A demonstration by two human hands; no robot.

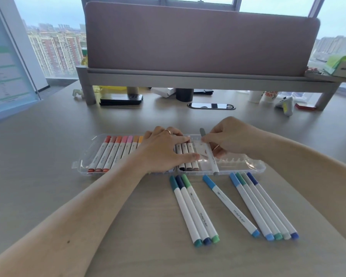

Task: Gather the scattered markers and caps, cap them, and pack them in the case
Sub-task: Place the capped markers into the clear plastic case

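Observation:
A clear plastic case (254,165) lies open on the desk. Red, orange, pink and yellow markers (112,154) fill its left part, and three dark and brown markers (188,158) lie near the middle. My left hand (164,150) rests flat on the packed markers, fingers straight. My right hand (228,136) pinches a grey-capped marker (210,156) and holds it over an empty slot beside the brown ones. In front of the case lie three green and navy markers (194,210), one blue marker (230,204) and several blue and green markers (264,206), all capped.
A grey monitor riser (208,76) with a mauve panel stands at the back of the desk. Under it are a black phone (121,99), a dark cup (184,94), paper cups (262,96) and small clutter. A cable port (211,106) sits behind the case.

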